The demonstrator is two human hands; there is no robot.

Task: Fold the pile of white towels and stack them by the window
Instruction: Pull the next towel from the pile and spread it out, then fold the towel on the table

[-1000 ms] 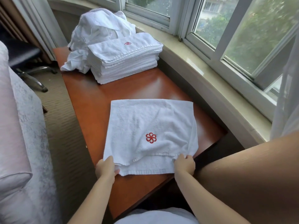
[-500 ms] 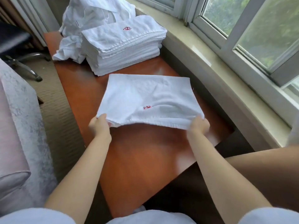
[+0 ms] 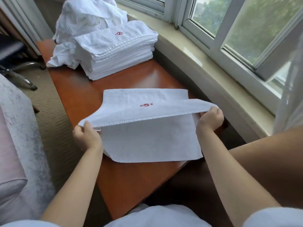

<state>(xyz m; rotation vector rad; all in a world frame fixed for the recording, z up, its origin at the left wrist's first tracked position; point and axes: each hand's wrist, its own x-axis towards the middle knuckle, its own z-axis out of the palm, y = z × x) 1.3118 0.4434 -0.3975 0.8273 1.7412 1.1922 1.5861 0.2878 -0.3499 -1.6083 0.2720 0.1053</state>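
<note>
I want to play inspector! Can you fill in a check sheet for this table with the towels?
Surface: wooden table beside the window, bare at the near end.
Job's things: towel half folded, one edge lifted; neat stack at the far end; unfolded pile behind it.
Clutter: nothing seen.
Hands: left hand and right hand each pinch a corner of the lifted edge.
Cables: nothing seen.
Surroundings: sill on the right, chair at far left, carpet below.

Both hands (image 3: pixel 148 126) raised; fingers pinching.
</note>
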